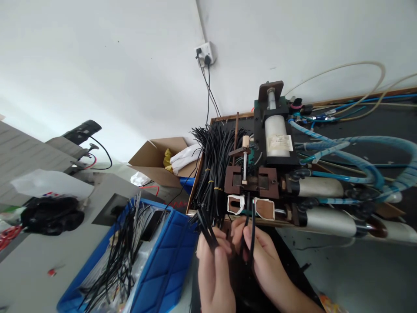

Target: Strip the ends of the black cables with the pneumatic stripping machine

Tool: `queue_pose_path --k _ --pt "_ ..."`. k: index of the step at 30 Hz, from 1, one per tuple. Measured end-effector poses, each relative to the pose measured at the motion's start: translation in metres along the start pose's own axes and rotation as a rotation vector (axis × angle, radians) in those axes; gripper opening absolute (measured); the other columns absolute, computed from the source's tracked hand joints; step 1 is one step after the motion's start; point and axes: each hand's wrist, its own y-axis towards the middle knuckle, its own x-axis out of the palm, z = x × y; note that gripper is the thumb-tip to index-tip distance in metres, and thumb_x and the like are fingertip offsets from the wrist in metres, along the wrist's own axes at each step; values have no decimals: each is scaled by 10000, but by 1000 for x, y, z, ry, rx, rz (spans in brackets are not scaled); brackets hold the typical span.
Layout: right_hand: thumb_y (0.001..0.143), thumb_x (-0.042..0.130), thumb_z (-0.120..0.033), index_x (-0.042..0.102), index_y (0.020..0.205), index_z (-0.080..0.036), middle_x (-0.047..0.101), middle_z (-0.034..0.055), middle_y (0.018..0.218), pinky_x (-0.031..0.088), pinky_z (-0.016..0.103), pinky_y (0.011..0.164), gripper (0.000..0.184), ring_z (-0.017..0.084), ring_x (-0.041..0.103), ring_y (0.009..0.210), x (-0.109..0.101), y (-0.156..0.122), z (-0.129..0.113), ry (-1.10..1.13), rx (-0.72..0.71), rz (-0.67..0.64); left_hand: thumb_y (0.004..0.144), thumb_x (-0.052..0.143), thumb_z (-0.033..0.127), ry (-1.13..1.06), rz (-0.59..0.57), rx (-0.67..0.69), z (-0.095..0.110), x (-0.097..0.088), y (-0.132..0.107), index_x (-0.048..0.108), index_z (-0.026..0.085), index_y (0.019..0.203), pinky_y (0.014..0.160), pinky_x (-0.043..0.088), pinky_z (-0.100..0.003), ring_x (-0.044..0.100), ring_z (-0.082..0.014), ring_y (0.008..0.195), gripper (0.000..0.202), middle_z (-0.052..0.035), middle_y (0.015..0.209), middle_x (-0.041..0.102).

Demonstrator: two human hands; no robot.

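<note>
My left hand (213,265) is closed round a small bundle of short black cables (205,224) whose ends stick up and to the left. My right hand (260,252) pinches a single black cable (253,226) that runs upright toward the white guide opening (236,203) at the front of a pneumatic press machine (270,169). Both hands sit close together just in front of the machine. A large tied bundle of black cables (213,169) lies left of the machine.
A blue crate (169,256) with several loose black cables stands at lower left. An open cardboard box (156,158) with gloves sits behind it. Blue and beige air hoses (352,148) spread right of the machine. A wall socket (205,53) has plugs in it.
</note>
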Motion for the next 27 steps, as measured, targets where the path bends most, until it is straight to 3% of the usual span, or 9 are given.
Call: queue_pose_path --k 3,7,11,14,17,20,23,27 --pt "1005 651 -684 619 735 -189 542 -10 648 311 212 470 565 108 454 557 -4 0 4 92 127 -34 997 732 465 37 16 105 4 8 -4 727 195 791 793 551 -298 626 -219 848 340 -79 935 710" --pt "966 655 -748 606 773 -195 444 -70 483 175 200 424 588 80 326 423 -5 -1 11 231 260 -57 999 732 448 -3 5 141 7 10 -7 729 213 815 778 543 -298 654 -207 808 298 -69 916 756" --pt "908 734 -746 586 723 -196 458 -58 473 230 197 443 599 86 344 441 -1 3 9 317 274 -70 978 729 472 23 -137 61 6 -5 -5 752 246 795 766 579 -392 675 -246 742 291 -85 966 807" --pt "827 817 -747 587 687 -195 471 -43 517 252 200 444 613 99 385 474 1 5 6 334 303 -45 949 742 490 61 -176 35 3 -11 -1 756 263 755 741 575 -404 654 -245 686 299 -88 982 823" --pt "767 872 -739 631 697 -190 494 -35 529 332 206 481 604 105 412 501 1 6 6 336 309 38 889 809 504 83 -201 7 1 -8 4 770 287 764 713 564 -388 625 -247 654 253 -75 829 798" --pt "719 919 -718 653 700 -191 505 -34 565 372 207 518 590 109 410 547 2 8 5 330 308 130 869 838 461 105 -226 -44 3 -4 8 825 308 933 666 555 -370 611 -258 635 166 -56 693 731" --pt "695 942 -705 671 701 -178 549 -14 655 401 215 569 592 113 421 611 2 9 3 310 297 144 882 833 382 127 -214 -56 7 -4 8 843 294 1076 663 557 -365 665 -286 735 213 -83 803 761" --pt "705 948 -681 686 720 -163 557 -1 695 395 226 592 581 116 418 638 -2 9 4 307 290 133 863 839 287 162 -187 -26 5 -5 11 859 299 1117 784 580 -395 686 -325 884 255 -112 984 798"
